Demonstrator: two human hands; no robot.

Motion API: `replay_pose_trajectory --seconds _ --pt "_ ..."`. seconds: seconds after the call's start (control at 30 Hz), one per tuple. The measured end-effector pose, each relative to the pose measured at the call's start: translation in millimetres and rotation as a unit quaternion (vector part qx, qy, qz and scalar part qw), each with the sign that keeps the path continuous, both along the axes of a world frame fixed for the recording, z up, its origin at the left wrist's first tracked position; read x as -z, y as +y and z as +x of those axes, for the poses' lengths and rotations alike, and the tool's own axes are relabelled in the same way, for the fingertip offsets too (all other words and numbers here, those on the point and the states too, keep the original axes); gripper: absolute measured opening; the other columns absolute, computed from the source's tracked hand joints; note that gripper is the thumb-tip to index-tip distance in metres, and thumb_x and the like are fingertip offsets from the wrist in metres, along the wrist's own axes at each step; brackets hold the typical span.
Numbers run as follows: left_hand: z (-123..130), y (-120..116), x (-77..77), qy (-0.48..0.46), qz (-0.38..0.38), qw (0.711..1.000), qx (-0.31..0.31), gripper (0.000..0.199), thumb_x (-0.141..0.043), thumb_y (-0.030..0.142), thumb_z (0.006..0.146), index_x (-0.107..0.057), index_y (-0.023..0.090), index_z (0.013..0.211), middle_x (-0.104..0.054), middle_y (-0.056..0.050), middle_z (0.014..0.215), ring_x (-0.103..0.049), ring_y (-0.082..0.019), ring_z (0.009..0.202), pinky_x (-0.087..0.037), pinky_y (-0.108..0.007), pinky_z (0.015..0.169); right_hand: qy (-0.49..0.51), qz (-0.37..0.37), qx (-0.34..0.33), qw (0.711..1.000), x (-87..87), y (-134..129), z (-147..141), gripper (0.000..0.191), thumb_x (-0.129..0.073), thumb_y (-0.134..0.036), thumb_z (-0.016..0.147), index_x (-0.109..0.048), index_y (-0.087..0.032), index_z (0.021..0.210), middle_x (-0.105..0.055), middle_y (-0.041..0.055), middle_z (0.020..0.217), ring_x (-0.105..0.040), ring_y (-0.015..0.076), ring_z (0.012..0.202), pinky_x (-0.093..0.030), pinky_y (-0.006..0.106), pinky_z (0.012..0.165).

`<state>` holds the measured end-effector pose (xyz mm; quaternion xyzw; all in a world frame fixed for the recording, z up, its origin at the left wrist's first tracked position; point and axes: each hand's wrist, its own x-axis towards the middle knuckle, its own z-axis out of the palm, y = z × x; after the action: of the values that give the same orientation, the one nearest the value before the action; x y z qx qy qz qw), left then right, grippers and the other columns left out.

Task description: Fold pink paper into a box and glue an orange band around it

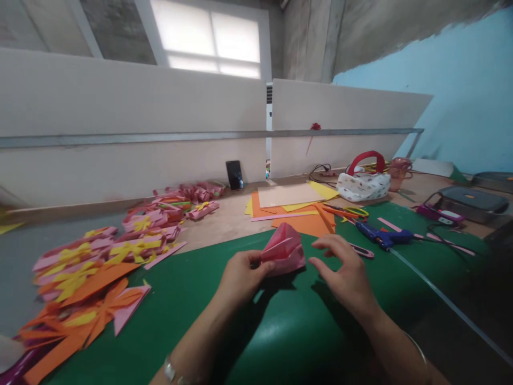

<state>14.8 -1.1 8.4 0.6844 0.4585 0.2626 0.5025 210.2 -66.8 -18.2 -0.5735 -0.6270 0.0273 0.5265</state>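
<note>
A folded pink paper piece [286,254], opened out like a small pouch, is held a little above the green mat [180,299]. My left hand [244,272] pinches its left edge between thumb and fingers. Just to the right of the paper, my right hand [342,267] is apart from it, thumb and fingers spread with nothing between them. Beyond the paper lie orange sheets [308,225], yellow sheets and a pale sheet [282,195]. Close behind my right hand is a small cutter [363,251].
Pink and yellow folded paper pieces [136,248] pile up on the left, with orange paper flowers [106,305] in front. On the right are a blue glue gun [382,235] with a long glue stick, scissors [355,212], and a white basket [364,185]. A phone [234,175] leans at the back.
</note>
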Motion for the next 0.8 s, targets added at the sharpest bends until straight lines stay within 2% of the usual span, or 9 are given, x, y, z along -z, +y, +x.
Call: replay_pose_trajectory --seconds 0.07,0.17,0.27,0.33,0.47,0.6,0.7,0.8 --pt "-0.6 1.1 0.7 0.024 0.028 0.999 0.021 0.033 -0.059 0.031 0.07 -0.072 0.012 0.093 -0.072 -0.008 0.084 -0.061 -0.021 0.073 -0.043 -0.027 0.064 -0.076 0.025 -0.037 0.996 -3.7 -2.1 -2.4 0.02 -0.059 -0.014 0.079 -0.062 -0.021 0.098 -0.063 0.0064 0.103 -0.056 0.02 0.095 -0.046 0.033 0.081" --pt "-1.0 1.2 1.0 0.033 0.045 0.998 0.042 0.031 -0.057 0.027 0.069 -0.073 0.013 0.092 -0.072 -0.007 0.078 -0.06 -0.02 0.069 -0.042 -0.026 0.062 -0.179 0.007 -0.067 0.982 -11.4 -0.9 -6.5 0.027 -0.059 -0.012 0.079 -0.061 -0.02 0.104 -0.063 0.0051 0.106 -0.053 0.0205 0.095 -0.04 0.036 0.085" --pt "-0.4 0.2 0.6 0.04 0.051 0.997 0.032 0.031 -0.055 0.023 0.068 -0.073 0.011 0.091 -0.071 -0.006 0.075 -0.059 -0.019 0.069 -0.042 -0.025 0.06 -0.251 -0.038 -0.035 0.967 -14.9 2.0 -9.6 0.008 -0.063 -0.016 0.077 -0.063 -0.021 0.083 -0.067 0.0015 0.086 -0.048 0.0205 0.08 -0.037 0.036 0.076" --pt "0.3 -0.8 -0.3 0.018 0.048 0.998 0.042 0.033 -0.056 0.019 0.066 -0.072 0.012 0.094 -0.071 -0.006 0.078 -0.059 -0.018 0.07 -0.042 -0.025 0.061 -0.268 -0.056 -0.019 0.962 -14.6 2.6 -11.1 0.005 -0.064 -0.016 0.076 -0.062 -0.021 0.075 -0.066 -0.0003 0.077 -0.044 0.0196 0.074 -0.034 0.035 0.071" --pt "2.1 -4.0 -3.2 -0.053 -0.003 0.996 0.077 0.05 -0.061 0.012 0.058 -0.065 0.014 0.107 -0.068 -0.003 0.081 -0.056 -0.014 0.063 -0.041 -0.024 0.058 -0.265 -0.054 -0.013 0.963 -13.2 2.0 -14.5 0.012 -0.061 -0.008 0.074 -0.06 -0.021 0.073 -0.064 -0.0013 0.07 -0.042 0.0182 0.073 -0.03 0.032 0.067" --pt "3.1 -7.2 -3.1 -0.068 -0.038 0.988 0.132 0.046 -0.062 0.008 0.054 -0.065 0.014 0.099 -0.06 0.002 0.068 -0.047 -0.009 0.055 -0.034 -0.02 0.051 -0.268 -0.059 -0.016 0.961 -14.1 0.7 -18.0 0.011 -0.063 -0.011 0.072 -0.058 -0.019 0.067 -0.062 -0.0003 0.068 -0.042 0.0183 0.074 -0.028 0.032 0.066" --pt "2.4 -7.3 0.3 -0.058 -0.036 0.985 0.158 0.026 -0.066 0.013 0.056 -0.061 0.014 0.081 -0.052 0.004 0.062 -0.043 -0.009 0.056 -0.033 -0.02 0.051 -0.267 -0.072 -0.019 0.961 -14.1 -1.7 -20.0 0.011 -0.06 -0.011 0.075 -0.062 -0.021 0.08 -0.063 0.0002 0.073 -0.042 0.0193 0.076 -0.028 0.033 0.067" --pt "2.3 -6.6 2.3 -0.077 -0.019 0.981 0.176 0.022 -0.07 0.023 0.06 -0.055 0.014 0.074 -0.046 0.005 0.061 -0.039 -0.009 0.057 -0.03 -0.02 0.051 -0.262 -0.074 -0.026 0.962 -12.3 -4.9 -21.7 0.032 -0.056 -0.01 0.077 -0.06 -0.024 0.105 -0.065 0.0014 0.082 -0.043 0.0202 0.078 -0.029 0.033 0.066"
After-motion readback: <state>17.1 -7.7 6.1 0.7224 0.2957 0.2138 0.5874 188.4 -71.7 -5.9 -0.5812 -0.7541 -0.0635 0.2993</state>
